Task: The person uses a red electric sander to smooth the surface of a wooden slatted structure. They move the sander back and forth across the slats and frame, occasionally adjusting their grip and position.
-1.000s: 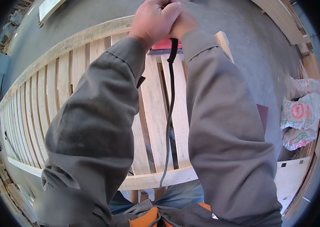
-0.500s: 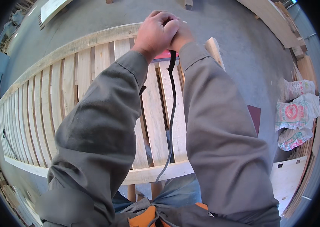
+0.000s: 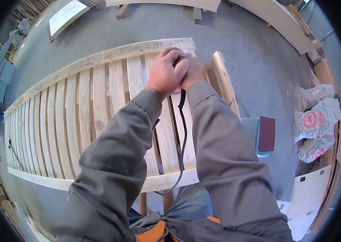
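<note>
Left hand: closed over a tool mostly hidden under both hands, pressed on the slatted wooden frame.
Right hand: closed, touching the left, gripping the same tool.
Black cord: hangs from the hands down across the slats toward the person.
Loose boards: just right of the hands.
Printed sacks: on the floor, well apart, right.

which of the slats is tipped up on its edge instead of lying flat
The loose slat at the far right end of the slatted frame, just right of the right hand. It stands tilted on edge; all the others lie flat across the rails.
</note>
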The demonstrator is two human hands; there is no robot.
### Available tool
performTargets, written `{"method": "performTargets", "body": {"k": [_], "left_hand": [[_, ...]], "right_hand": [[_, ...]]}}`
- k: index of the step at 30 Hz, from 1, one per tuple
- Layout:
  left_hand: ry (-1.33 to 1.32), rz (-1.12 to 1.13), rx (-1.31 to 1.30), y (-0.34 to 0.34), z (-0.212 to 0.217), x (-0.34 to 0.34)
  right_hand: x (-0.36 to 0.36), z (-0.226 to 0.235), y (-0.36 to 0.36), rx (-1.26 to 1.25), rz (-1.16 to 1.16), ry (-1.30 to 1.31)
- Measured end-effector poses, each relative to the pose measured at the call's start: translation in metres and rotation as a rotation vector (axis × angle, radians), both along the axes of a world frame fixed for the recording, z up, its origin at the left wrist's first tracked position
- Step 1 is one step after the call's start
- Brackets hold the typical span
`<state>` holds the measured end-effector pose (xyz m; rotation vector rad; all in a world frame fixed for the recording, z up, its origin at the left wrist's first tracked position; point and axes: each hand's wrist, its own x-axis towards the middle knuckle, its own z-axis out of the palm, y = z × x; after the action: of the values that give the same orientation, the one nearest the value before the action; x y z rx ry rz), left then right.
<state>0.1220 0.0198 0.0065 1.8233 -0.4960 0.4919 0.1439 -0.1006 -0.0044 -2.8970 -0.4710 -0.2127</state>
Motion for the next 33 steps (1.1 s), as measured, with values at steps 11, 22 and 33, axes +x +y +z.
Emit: {"method": "performTargets", "body": {"k": [11, 22, 33], "left_hand": [[0.056, -0.041, 0.038, -0.016, -0.001, -0.103], [0.118, -0.062, 0.074, -0.024, 0.003, -0.195], [0.107, -0.064, 0.116, -0.029, 0.003, -0.236]], "right_hand": [[-0.109, -0.003, -0.019, -0.046, 0.022, -0.021], [-0.201, -0.003, -0.026, -0.1, 0.017, -0.019], [-0.245, 0.009, -0.031, -0.166, 0.001, 0.041]]}}
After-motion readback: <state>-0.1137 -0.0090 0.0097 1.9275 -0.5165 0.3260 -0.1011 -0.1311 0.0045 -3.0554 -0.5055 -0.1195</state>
